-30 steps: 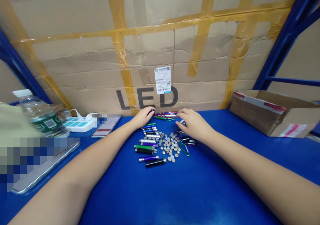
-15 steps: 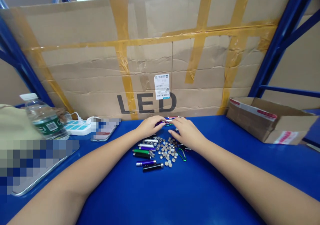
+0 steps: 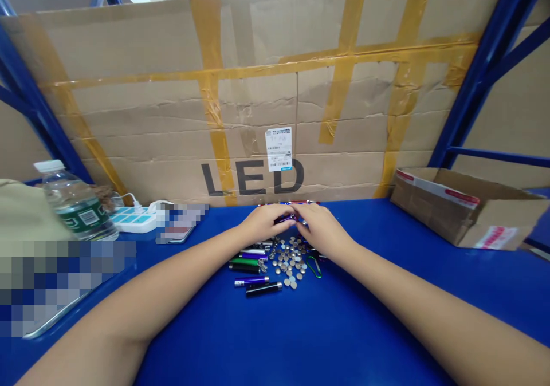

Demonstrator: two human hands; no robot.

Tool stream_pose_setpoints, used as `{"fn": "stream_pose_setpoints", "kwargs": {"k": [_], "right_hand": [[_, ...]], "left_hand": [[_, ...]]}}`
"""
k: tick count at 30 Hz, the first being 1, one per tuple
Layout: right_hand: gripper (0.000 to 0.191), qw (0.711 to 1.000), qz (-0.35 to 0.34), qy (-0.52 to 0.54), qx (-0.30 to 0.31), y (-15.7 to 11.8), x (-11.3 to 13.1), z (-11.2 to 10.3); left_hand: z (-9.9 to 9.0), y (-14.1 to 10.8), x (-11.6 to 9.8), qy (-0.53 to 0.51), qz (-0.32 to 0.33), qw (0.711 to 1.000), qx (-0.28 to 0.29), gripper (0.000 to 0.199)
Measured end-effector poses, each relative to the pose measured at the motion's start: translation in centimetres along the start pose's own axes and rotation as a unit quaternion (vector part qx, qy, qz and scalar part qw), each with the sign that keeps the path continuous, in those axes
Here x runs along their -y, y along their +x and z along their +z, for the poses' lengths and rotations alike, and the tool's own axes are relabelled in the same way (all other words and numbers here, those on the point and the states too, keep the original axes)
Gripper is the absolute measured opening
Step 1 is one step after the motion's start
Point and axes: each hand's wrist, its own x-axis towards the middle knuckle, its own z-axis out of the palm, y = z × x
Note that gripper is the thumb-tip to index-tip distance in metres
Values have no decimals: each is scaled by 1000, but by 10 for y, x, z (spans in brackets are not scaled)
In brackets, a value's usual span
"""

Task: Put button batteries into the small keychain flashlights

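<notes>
My left hand is closed around a small purple penlight that points right. My right hand meets it from the other side, thumb and fingers pinched on a small silver piece, too small to name surely. Fingertips of both hands are together, partly hiding these things. Below lie many button cells in a loose heap. Left of them are several penlights, among them a green penlight, a blue penlight and a black penlight. A green carabiner rests under my right wrist.
Red and blue pen-like sticks lie behind my hands, against a large cardboard sheet. An open cardboard box stands right. On the left are a water bottle, a power strip and a phone-like flat thing.
My hands have come together, so the purple penlight in my left hand now reaches my right fingertips. My right hand has closed more. The heap on the table looks the same.
</notes>
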Motion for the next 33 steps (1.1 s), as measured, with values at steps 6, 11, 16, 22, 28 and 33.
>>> {"fn": "stream_pose_setpoints", "kwargs": {"k": [6,11,16,22,28,33], "right_hand": [[28,1000,-11,17,-15,2,-4,-5],[31,996,43,79,-21,1,-8,-3],[31,990,78,121,-13,2,-5,-2],[37,994,69,70,56,-1,-4,0],[41,996,61,45,41,-3,-3,1],[33,996,88,1,35,0,2,-7]], "left_hand": [[-4,2,-3,-18,8,1000,9,27],[-3,2,1,-30,-67,997,5,34],[-1,1,7,-72,-62,995,24,24],[4,1,12,-130,-110,985,-20,35],[4,0,11,-163,-116,980,-18,33],[3,3,1,-158,-105,982,-20,31]]}}
